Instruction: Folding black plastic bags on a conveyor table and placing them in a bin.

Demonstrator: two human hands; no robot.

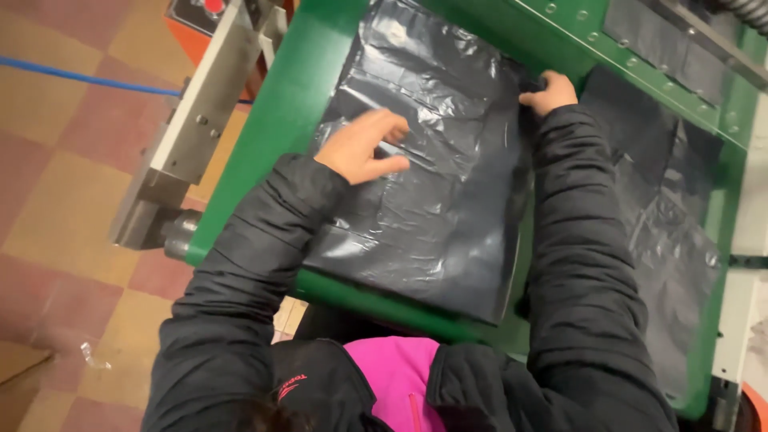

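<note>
- The stack of black plastic bags (424,160) lies flat on the green machine table (288,104), filling the middle of my view — glossy, creased film, with pale glints along the wrinkles and a straight, squared edge toward me at 6 o'clock.
- My left hand (364,148) rests on top of the stack at about 9 o'clock from its centre, palm down, fingers loosely spread and slightly curled, pressing on the film rather than clasping anything.
- My right hand (548,90) is at the stack's far right corner, around 1 o'clock, fingers curled closed over the edge of the bags so that the fingertips are hidden under the film.
- Both arms are in black padded jacket sleeves (576,264), with a pink top (396,376) showing at the open front at 6 o'clock.
- A second spread of black film (672,240) lies to the right of my right sleeve, at 3 o'clock, wrinkled and running down toward 5 o'clock along the green frame.
- The table's far edge is a green bar with a row of bolts (616,40), from 12 to 2 o'clock.
- At 10 o'clock a grey metal bracket (200,104) sticks out from the table's side, with an orange housing (200,24) behind it.
- The floor (64,200) at 9 o'clock is worn red and tan checked tile — a blue hose (80,78) crosses it at 10 o'clock.
</note>
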